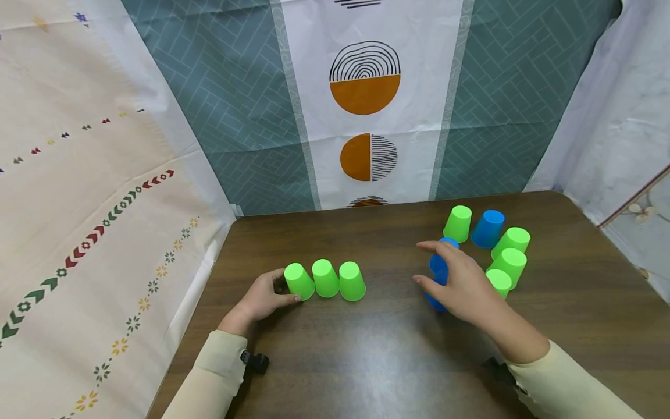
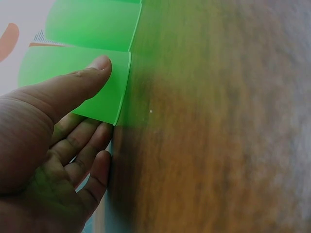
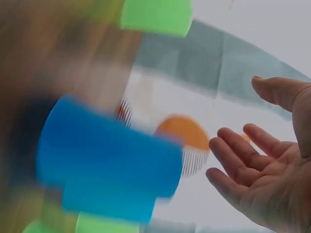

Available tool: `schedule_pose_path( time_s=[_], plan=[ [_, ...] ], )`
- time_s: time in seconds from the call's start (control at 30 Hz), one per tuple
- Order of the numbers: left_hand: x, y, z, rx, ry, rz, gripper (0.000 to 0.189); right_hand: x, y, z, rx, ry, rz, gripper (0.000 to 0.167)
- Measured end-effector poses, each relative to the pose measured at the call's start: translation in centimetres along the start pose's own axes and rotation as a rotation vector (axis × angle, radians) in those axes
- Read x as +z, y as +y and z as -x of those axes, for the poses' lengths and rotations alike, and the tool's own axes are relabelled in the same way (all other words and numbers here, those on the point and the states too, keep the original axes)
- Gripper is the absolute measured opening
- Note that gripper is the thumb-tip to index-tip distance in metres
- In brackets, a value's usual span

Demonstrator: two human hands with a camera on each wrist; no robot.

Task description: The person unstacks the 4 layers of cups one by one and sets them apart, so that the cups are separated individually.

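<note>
Three green plastic cups stand upside down in a row on the left side of the table. My left hand (image 1: 265, 295) holds the leftmost green cup (image 1: 299, 281), the thumb on its near side by the rim and the fingers round the back. Beside it are the middle green cup (image 1: 325, 279) and the right green cup (image 1: 352, 282). My right hand (image 1: 463, 285), thumb and fingers spread apart, is over several blue cups (image 1: 437, 265) and partly hides them. In the right wrist view a blue cup (image 3: 109, 145) lies apart from the fingers, with nothing in the palm.
Behind and right of my right hand stand more upturned cups: a green cup (image 1: 458, 224) at the back, a blue cup (image 1: 488, 228) and several green cups (image 1: 509, 266). The brown wooden table (image 1: 356, 361) ends at a patterned cloth (image 1: 366, 157) at the back.
</note>
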State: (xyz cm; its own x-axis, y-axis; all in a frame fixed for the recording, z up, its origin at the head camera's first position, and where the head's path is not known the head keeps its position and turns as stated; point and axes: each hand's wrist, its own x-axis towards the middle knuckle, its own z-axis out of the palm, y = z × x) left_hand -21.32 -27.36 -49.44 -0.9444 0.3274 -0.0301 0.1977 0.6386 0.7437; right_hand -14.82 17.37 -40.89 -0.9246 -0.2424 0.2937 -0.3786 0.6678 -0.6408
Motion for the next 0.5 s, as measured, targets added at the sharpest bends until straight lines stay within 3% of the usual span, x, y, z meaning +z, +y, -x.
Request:
schedule_pose_path(
  time_s=[0.23,0.5],
  plan=[
    [0.0,0.0,0.1,-0.01,-0.005,-0.003,0.058,4.2,-2.9,-2.7,-0.057,-0.097,-0.091,0.065],
    [0.0,0.0,0.1,-0.014,0.003,-0.002,0.058,9.3,-2.5,-5.5,0.036,-0.241,-0.185,0.079]
  ],
)
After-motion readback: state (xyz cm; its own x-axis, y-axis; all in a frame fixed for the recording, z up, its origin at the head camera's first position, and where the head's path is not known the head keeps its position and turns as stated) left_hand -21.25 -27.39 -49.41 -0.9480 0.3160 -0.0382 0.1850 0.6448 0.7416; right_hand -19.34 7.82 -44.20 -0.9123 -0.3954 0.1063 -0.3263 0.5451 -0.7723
